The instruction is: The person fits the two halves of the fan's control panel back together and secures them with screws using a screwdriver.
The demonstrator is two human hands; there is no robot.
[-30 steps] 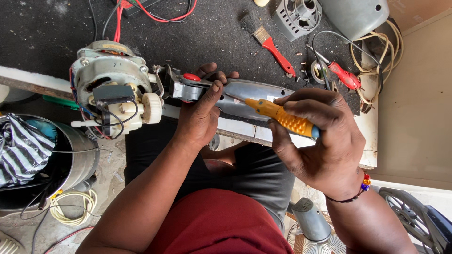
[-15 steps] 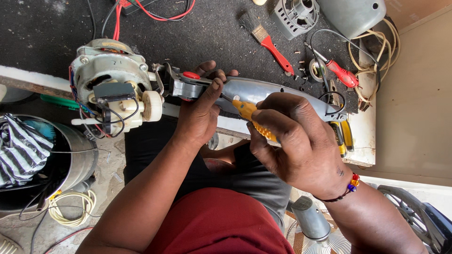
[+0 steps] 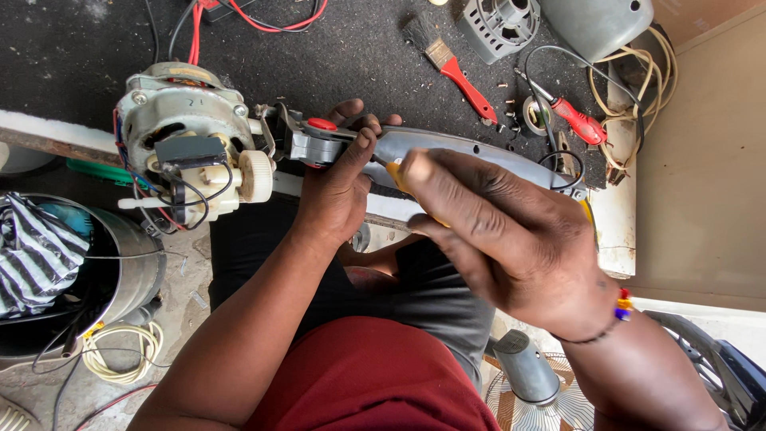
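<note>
A: Left hand (image 3: 339, 187) is wrapped around the long grey plastic housing (image 3: 471, 152), fingers curled over its top edge right beside the small red button (image 3: 322, 124) on the grey metal bracket.

B: And the right hand (image 3: 511, 239)?

A: Closed over the yellow-handled screwdriver (image 3: 396, 174); only a sliver of yellow peeks out by the thumb, with another bit at the far side of the hand. The tip is hidden, so I can't tell where it meets the housing.

B: Where does that housing sit?

A: Lying across the edge of the dark workbench (image 3: 80, 48), above the person's lap, joined at its left end to the exposed motor with white casing and coloured wires (image 3: 187, 144).

B: Anything beyond it?

A: A red-handled paintbrush (image 3: 455, 68), a red-handled screwdriver (image 3: 570, 116) among loose screws, and a grey vented cover (image 3: 499, 24) lie on the bench. Lower left, a metal bucket holding a striped cloth (image 3: 36, 255).
</note>
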